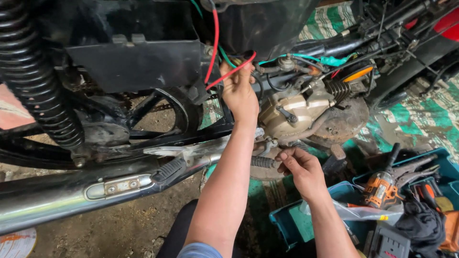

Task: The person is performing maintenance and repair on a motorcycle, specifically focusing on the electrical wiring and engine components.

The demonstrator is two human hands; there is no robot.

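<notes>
A motorcycle fills the view, with its tan engine case (296, 112) in the middle. My left hand (239, 91) reaches up beside the engine, fingers closed on a red wire (213, 48) that hangs from under the black body panel (138, 62). A green wire (306, 57) runs rightward above the engine. Lower down, my right hand (299, 169) hovers next to a black rubber footpeg (263, 162). Its fingertips are pinched together, and nothing shows between them.
A chrome exhaust pipe (57, 196) crosses the lower left, and a black coil shock (33, 71) stands at the far left. At bottom right, a teal toolbox (291, 224) holds an orange drill (380, 188), pliers (416, 167) and a black cloth (420, 222). A green striped mat (420, 124) covers the ground.
</notes>
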